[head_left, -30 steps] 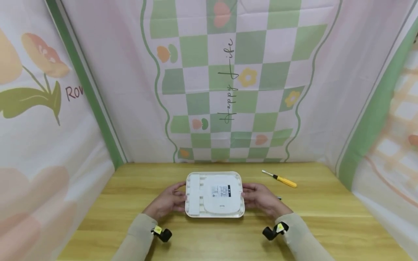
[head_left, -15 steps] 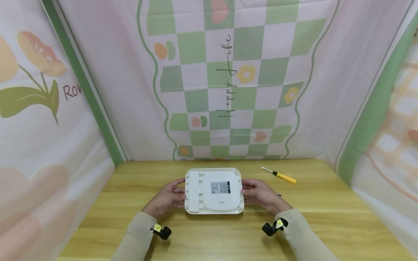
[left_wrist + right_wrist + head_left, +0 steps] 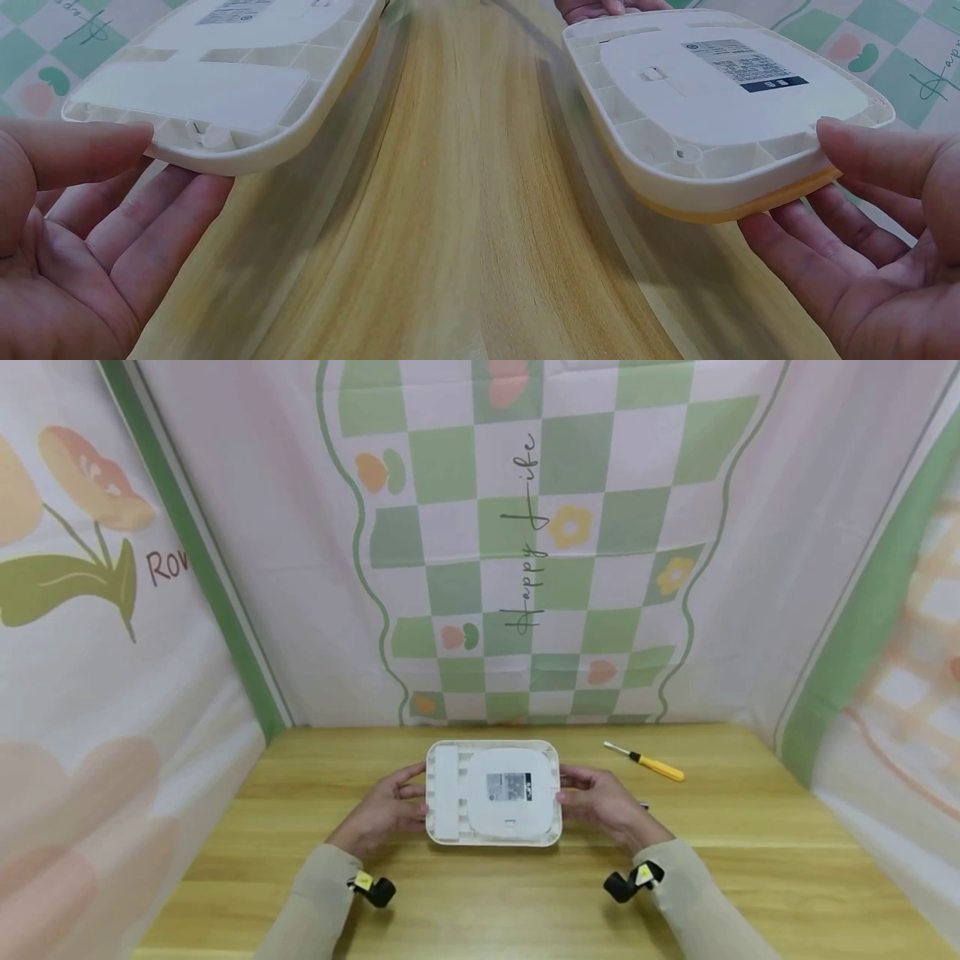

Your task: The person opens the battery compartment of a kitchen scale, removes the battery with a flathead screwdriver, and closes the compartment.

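Observation:
A white plastic device point(image 3: 457, 793) with rounded corners is held with its ribbed underside facing up. A printed label point(image 3: 742, 64) and a small latch point(image 3: 653, 73) show on that side, and a yellow-orange layer point(image 3: 735, 210) runs along its lower edge. My left hand point(image 3: 382, 814) grips the left end, thumb point(image 3: 97, 150) at the upper rim and fingers beneath. On the opposite end my right hand point(image 3: 600, 806) holds it the same way, thumb over the rim. The wrist views show a gap between device and tabletop.
On the wooden table point(image 3: 480, 910), a screwdriver point(image 3: 647, 762) with a yellow handle lies at the back right. Behind my right wrist a small dark item point(image 3: 643, 805) peeks out, mostly hidden. A patterned curtain point(image 3: 517, 568) hangs along the table's far edge.
The head view has shifted slightly, so the table and device sit a little higher in it. Glare on the label has changed. Both hands keep their hold.

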Demonstrator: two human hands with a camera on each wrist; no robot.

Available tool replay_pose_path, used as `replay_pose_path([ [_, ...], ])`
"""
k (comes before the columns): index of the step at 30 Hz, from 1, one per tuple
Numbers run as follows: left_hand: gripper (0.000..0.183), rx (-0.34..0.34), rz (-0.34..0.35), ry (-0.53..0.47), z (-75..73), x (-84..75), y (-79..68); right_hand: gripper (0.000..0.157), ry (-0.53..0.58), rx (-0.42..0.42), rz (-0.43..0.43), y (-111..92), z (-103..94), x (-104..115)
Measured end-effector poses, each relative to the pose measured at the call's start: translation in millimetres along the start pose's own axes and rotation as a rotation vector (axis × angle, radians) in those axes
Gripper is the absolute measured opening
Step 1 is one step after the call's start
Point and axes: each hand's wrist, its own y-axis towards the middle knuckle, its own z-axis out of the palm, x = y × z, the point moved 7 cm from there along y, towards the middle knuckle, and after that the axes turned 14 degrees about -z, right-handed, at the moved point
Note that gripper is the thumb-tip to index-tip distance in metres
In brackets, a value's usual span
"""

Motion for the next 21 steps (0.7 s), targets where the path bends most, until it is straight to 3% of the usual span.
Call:
replay_pose_path([
  [15,0.063,-0.022,0.052,0.019,2.9,-5.8,-3.1,0.063,-0.023,-0.013,-0.076,-1.7,-0.8,6.8],
  [21,0.06,-0.036,0.072,0.03,2.6,-9.2,-3.2,0.055,0.005,0.004,-0.117,1.5,-0.4,8.9],
])
